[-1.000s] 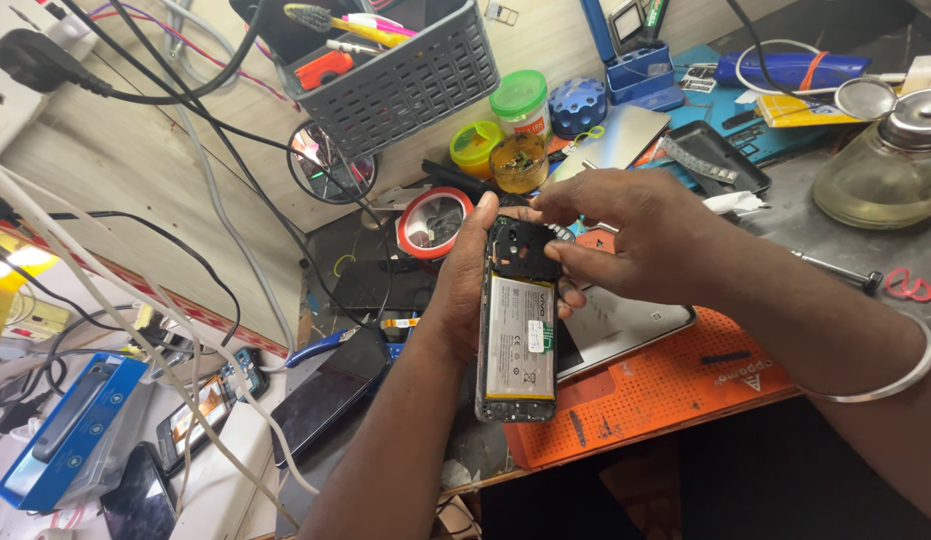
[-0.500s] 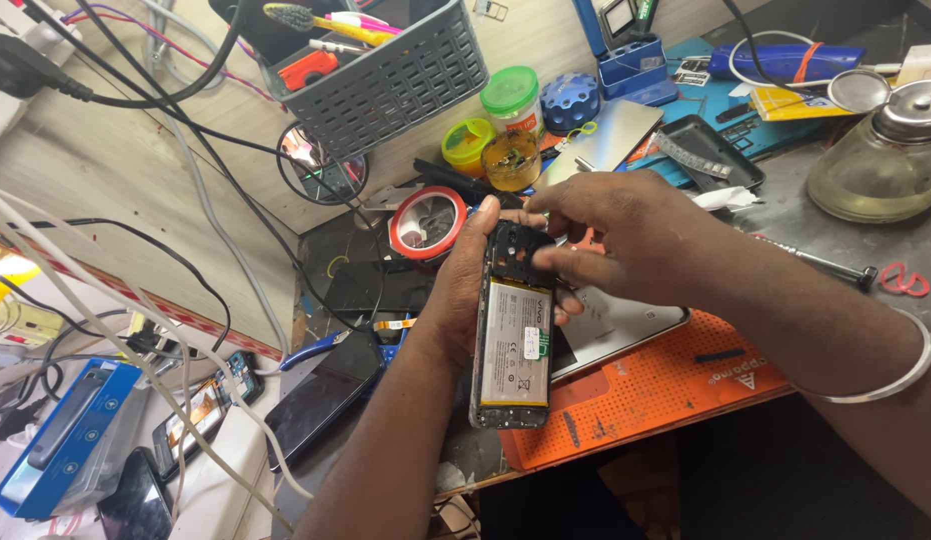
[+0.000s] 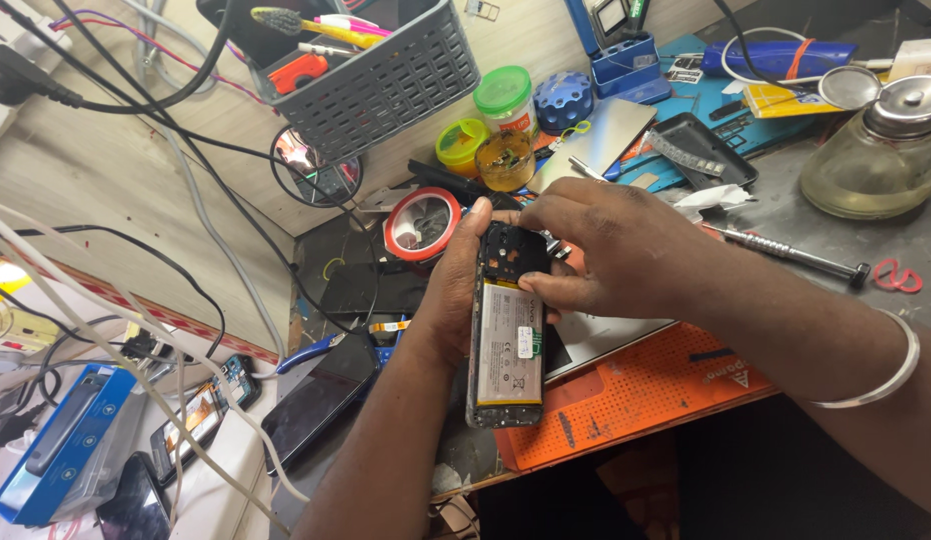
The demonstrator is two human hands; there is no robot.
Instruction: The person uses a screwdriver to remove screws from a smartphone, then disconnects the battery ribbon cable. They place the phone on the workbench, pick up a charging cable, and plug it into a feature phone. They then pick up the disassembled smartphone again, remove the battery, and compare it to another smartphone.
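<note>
Cradling the opened phone (image 3: 507,335) from behind, left hand (image 3: 447,300) grips it; right hand (image 3: 610,250) pinches its top

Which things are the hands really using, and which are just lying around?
In use:
- opened phone, back off, battery showing
- left hand holding it
- right hand, fingers at its top end

Lying about:
- grey basket of tools
- red tape roll
- glass bottle
- screwdriver
- orange mat
- small jars

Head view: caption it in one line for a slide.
Left hand cradles an opened phone, battery exposed, while right hand pinches its upper end above an orange mat.
</note>
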